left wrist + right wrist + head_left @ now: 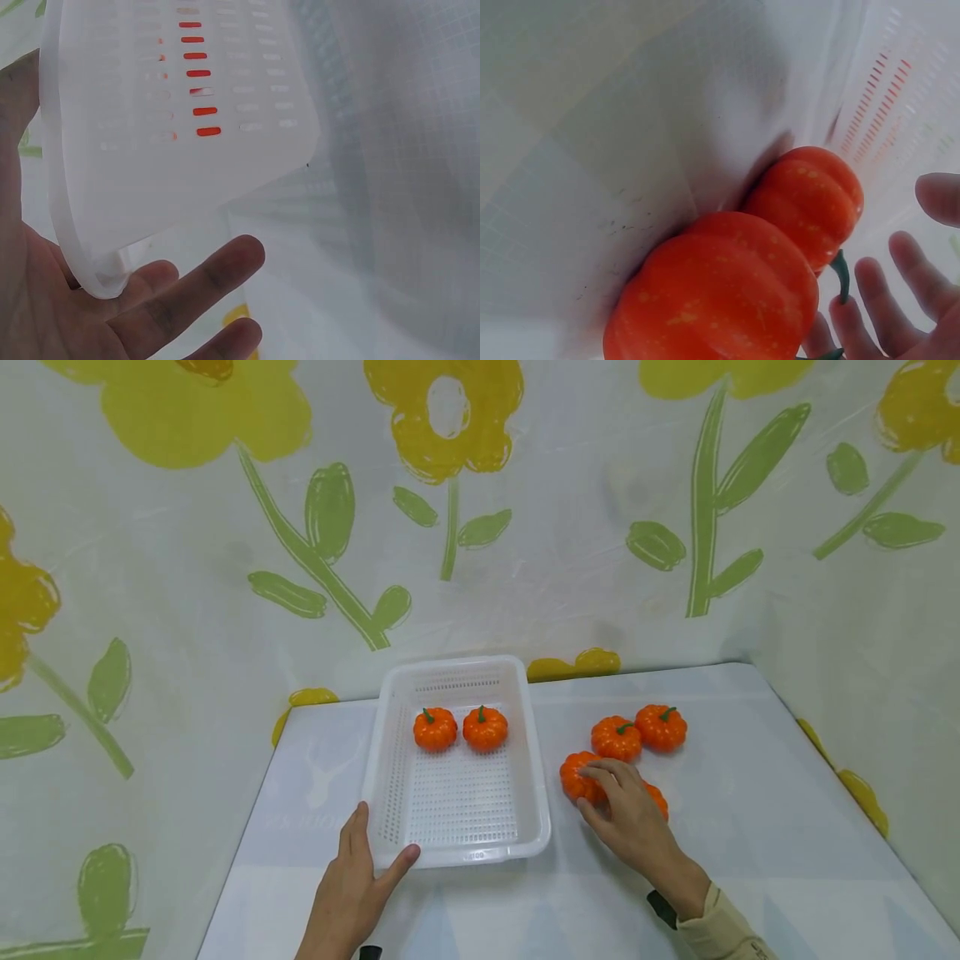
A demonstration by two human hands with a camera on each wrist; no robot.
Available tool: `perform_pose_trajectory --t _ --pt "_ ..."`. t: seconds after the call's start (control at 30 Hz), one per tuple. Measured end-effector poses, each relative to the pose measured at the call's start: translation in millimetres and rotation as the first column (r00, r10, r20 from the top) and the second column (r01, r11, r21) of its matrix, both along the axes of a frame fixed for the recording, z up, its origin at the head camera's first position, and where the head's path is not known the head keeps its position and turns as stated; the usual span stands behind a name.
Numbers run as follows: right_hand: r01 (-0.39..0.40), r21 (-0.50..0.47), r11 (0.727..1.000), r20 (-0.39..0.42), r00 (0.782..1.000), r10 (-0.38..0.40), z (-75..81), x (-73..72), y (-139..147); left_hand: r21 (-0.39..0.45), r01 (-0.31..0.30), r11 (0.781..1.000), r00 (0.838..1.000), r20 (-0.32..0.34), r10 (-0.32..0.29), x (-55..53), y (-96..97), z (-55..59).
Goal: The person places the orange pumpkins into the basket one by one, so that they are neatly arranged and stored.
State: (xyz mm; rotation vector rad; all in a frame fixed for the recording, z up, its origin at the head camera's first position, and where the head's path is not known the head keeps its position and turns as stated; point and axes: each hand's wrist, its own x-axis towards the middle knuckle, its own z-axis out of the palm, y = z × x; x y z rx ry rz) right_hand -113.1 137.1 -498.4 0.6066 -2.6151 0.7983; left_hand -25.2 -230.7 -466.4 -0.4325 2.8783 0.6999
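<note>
A white perforated plastic basket (459, 802) holds two small orange pumpkins (435, 730) with green stems. At its near left corner is my left hand (352, 881), thumb by the front rim and fingers along the left side. In the left wrist view those fingers extend past the basket's rim (64, 187). My right hand (633, 818) is over the nearest orange pumpkin (579, 777) on the table, partly covering it and another pumpkin (657, 800). The right wrist view shows spread fingers (889, 307) beside the farther pumpkin's stem (841, 274).
Two more pumpkins, one left (616, 739) and one right (661, 728), sit side by side behind my right hand. The white table (757, 793) ends at a flower-printed cloth backdrop (555, 560) behind and at the sides.
</note>
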Motion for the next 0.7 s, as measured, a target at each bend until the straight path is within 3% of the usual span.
perform_pose_trajectory --t 0.7 --pt "-0.001 0.007 1.0 0.018 1.0 0.001 -1.2 -0.4 0.8 0.01 -0.002 1.0 1.0 -0.021 0.002 0.7 -0.9 -2.7"
